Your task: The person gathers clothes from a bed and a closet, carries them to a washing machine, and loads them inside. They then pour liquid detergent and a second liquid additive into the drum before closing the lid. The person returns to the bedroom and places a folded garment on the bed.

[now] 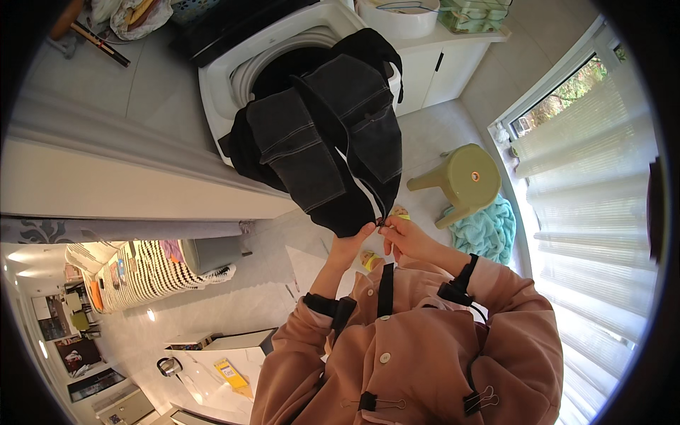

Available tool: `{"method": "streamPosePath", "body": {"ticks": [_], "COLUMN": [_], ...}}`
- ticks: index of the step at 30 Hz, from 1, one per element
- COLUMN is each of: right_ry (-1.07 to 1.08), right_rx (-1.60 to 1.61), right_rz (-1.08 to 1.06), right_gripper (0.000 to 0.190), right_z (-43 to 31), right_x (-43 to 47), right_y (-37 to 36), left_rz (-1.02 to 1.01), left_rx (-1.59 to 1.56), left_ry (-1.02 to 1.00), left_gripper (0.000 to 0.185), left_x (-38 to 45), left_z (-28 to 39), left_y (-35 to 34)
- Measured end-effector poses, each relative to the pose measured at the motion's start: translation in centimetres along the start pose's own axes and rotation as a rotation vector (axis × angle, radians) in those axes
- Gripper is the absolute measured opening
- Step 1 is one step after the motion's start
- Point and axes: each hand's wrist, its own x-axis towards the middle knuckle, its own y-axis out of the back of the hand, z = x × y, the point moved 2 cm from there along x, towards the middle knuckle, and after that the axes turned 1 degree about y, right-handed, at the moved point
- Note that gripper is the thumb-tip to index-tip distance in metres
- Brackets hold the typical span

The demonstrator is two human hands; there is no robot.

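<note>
A black zip-up jacket (297, 138) with dark grey panels and pale stitching lies draped over the front of a white top-loading washing machine (215, 98). The machine's lid is up, and the drum opening shows behind the cloth. My left hand (350, 241) grips the bottom hem on one side of the front opening. At the lower end of the metal zip (378, 199), my right hand (406, 236) pinches the other side. The fingertips of both hands almost meet there. Most of the zip stands parted above them, and the exact fit of its ends is too small to tell.
On the right stands an olive-green plastic stool (470, 178), with a turquoise towel-like cloth (486, 231) on the floor beside it. A white cabinet (425, 74) adjoins the machine. A sheer curtain (584, 212) covers the window. To the left runs a pale partition (133, 175).
</note>
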Motion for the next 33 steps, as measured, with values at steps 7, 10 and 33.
{"method": "streamPosePath", "body": {"ticks": [7,10,33], "right_ry": [0.218,0.219,0.216], "right_rx": [0.068,0.279,0.446], "right_rz": [0.111,0.104,0.236], "right_gripper": [0.024,0.026,0.020], "right_z": [-0.4,-0.1,-2.0], "right_x": [-0.1,0.5,1.5], "right_y": [-0.5,-0.9,-3.1], "left_rz": [-0.053,-0.022,0.266], "left_rx": [-0.093,-0.067,0.391], "left_ry": [-0.036,-0.119,-0.458], "left_gripper": [0.041,0.035,0.034], "left_x": [-0.7,-1.3,-1.8], "left_z": [1.8,2.9,3.6], "left_y": [-0.4,-1.0,-0.4]}}
